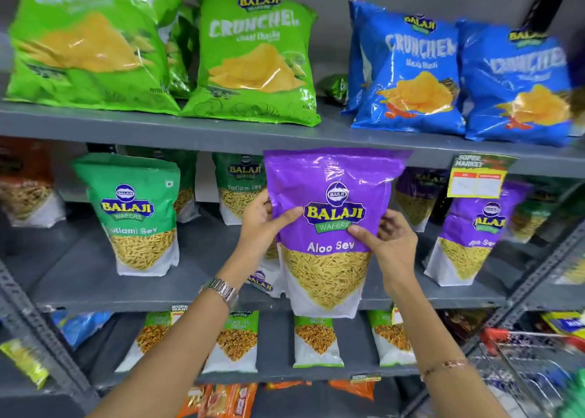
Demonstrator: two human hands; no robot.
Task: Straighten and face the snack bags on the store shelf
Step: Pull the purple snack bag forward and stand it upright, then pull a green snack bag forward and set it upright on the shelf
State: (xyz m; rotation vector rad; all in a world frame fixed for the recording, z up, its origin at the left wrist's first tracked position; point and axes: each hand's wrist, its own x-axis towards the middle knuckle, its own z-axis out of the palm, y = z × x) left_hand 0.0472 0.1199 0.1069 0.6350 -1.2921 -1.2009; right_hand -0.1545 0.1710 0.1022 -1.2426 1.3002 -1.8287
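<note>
Before the middle shelf [95, 294], one purple bag [332, 227], glossy plastic, flat-bottomed pouch marked "Aloo Sev", held upright and face-forward in the air, its base hanging past the shelf edge. Left hand [262, 224]: clamped on the bag's left edge, thumb across the front, other fingers behind; wrist bent up, metal watch [221, 291] on the forearm. Right hand [392, 243]: clamped on the right edge, thumb pressed on the front beside the logo, fingers curled behind; thin bracelet [443, 365] at the wrist. Both forearms reach up from below. Green bag [139, 211], "Ratlami Sev", stands upright at left; second purple bag [471, 237] stands at right, tilted slightly. Price tag [478, 177] hangs from the upper shelf [190, 135].
</note>
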